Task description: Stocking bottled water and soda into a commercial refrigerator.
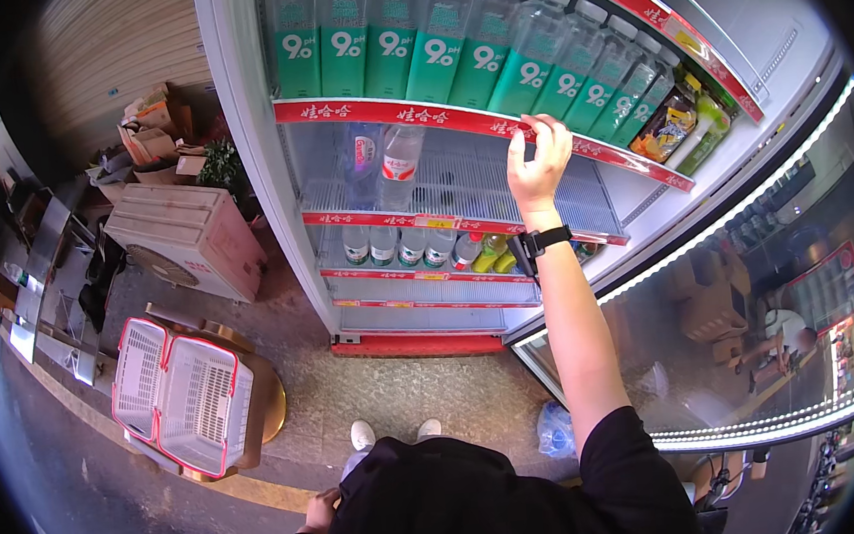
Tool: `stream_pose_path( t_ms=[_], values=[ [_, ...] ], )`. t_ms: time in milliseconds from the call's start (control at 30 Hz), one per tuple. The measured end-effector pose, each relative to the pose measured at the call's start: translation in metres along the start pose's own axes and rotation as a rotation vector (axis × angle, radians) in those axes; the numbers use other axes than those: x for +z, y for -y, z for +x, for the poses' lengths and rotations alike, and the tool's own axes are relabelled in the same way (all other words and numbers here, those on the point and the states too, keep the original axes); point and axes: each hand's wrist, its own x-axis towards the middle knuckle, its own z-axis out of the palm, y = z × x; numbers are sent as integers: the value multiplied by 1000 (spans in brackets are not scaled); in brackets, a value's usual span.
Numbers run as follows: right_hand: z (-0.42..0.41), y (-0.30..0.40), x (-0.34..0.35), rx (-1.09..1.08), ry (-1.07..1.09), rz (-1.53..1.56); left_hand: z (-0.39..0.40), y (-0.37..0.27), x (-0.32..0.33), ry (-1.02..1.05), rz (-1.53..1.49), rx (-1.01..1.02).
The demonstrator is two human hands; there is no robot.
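Observation:
My right hand (539,156) is raised at the red front strip (415,116) of an upper shelf in an upright display fridge, fingers curled near the strip; whether they touch it is unclear, and no item shows in them. Behind that strip stands a row of green-labelled soda drink bottles (440,51). On the shelf below, a clear water bottle (398,167) stands beside a bottle with a purplish label (363,159). My left hand (321,510) hangs low by my black shirt, its fingers partly hidden and its grasp unclear.
The glass fridge door (717,319) stands open on the right. White plastic baskets (196,398) with red rims are at the left, near an outdoor air-conditioner unit (184,241) and cardboard boxes (153,138). A blue plastic bag (555,430) lies by the door. Smaller bottles (410,246) fill part of a lower shelf.

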Motion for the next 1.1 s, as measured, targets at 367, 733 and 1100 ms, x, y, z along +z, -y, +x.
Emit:
stream_pose_path(
  t_ms=[367, 733, 1100],
  values=[
    [-37, 15, -58, -58, 181, 120, 52, 17, 13, 149, -128, -270],
    [-164, 115, -146, 104, 633, 346, 57, 4, 1, 212, -200, -246],
    [-438, 118, -287, 499, 1195, 284, 61, -14, -21, 371, -346, -475]
  ],
)
